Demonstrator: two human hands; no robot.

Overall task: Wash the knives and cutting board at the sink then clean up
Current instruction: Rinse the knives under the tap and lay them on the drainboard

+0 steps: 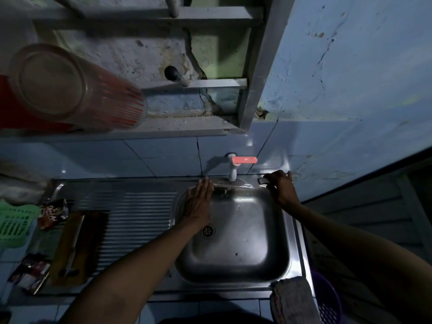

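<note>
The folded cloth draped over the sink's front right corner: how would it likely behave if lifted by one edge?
The cloth would probably go floppy and unfold, since it already droops over the sink rim. It looks thick, so perhaps heavy if wet; wetness cannot be told. It is unlikely to slide.

The board (70, 244) lies on the drainer's (140, 206) left edge, a knife (74, 242) on it. The basin (245, 242) sits right, tap (233, 169) behind, cloth (294, 300) at its front-right corner.

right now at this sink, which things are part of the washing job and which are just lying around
Part of the job:
cutting board
knife lying on it
sink
tap
left hand
right hand

Lying about:
green basket
snack packet
folded cloth
purple basket
upturned glass
</note>
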